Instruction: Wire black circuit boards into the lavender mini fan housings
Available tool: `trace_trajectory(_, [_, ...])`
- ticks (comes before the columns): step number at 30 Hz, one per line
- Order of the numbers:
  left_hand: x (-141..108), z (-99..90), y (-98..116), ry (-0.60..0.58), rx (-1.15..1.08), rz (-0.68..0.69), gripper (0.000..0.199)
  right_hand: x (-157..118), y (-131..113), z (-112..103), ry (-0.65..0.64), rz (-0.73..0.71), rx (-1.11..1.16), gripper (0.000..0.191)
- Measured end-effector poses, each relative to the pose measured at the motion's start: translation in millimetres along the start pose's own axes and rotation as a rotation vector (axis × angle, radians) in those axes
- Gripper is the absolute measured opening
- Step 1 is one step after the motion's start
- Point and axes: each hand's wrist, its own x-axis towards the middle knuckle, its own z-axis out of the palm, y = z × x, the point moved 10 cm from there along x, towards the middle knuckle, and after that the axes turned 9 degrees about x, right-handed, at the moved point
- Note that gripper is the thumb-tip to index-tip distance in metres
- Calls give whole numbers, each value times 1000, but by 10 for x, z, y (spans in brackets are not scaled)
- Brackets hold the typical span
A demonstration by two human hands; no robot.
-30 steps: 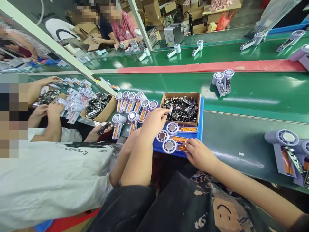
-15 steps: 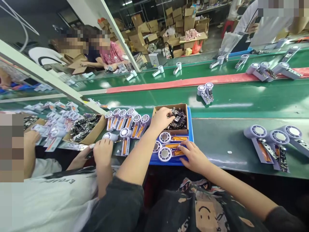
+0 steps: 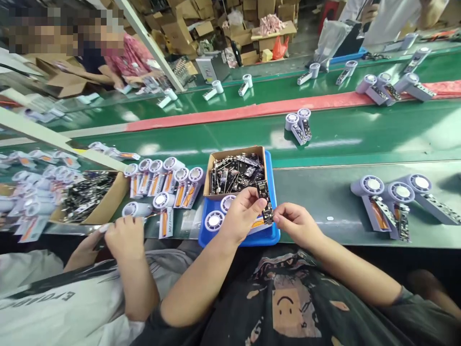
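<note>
My left hand [image 3: 243, 216] pinches a narrow black circuit board [image 3: 265, 202], held upright over the front of a blue tray [image 3: 273, 192]. Beside the board's lower right end is my right hand [image 3: 295, 221], its thumb and fingertips pressed together; whatever lies between them is too small to make out. At the back of the tray, a cardboard box [image 3: 208, 175] holds many loose circuit boards. Lilac fan units [image 3: 215, 220] lie in front of that box, partly hidden by my left hand and the board.
Left of the tray stand several fan units [image 3: 163, 202] and another box of boards [image 3: 104, 202], near a co-worker's hands [image 3: 124, 235]. More fans [image 3: 401, 192] lie at the right. Behind runs a green belt [image 3: 216, 134] with a red strip [image 3: 223, 113].
My left hand has come out of the cardboard box with a circuit board. My right hand has left the fan units' wires and is now beside the board. The view has shifted.
</note>
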Motion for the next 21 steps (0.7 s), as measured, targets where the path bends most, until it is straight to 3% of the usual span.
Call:
trace_trajectory(2, [-74,47,43,-118,210,30,51,-70,105,-226,66,40,10,35])
trace_trajectory(4, [-200,-16,129,-157,509,96,49,-151,175,-554,162,79,-143,32])
trace_trajectory(8, [-503,-408,293,-9,947,251,27,-373,291,-1224,327,329,-758,21])
trace_trajectory(11, [-692,-697,221,48,1120,289,26,-567,240,-1433,375,439,-1131,19])
trace_trajectory(13, [-782,-826,116,53,1214,296,30,-655,252,-1334,290,430,-1163,20])
trace_trajectory(16, [-864,-878,-49,59,1355,327,46,-725,332,-941,51,333,-998,14])
trace_trajectory(18, [-886,-788,-170,26,1464,376,56,-709,309,-637,-50,193,-872,9])
trace_trajectory(21, [-889,-648,-280,51,1601,445,50,-583,191,-135,-170,-119,-833,12])
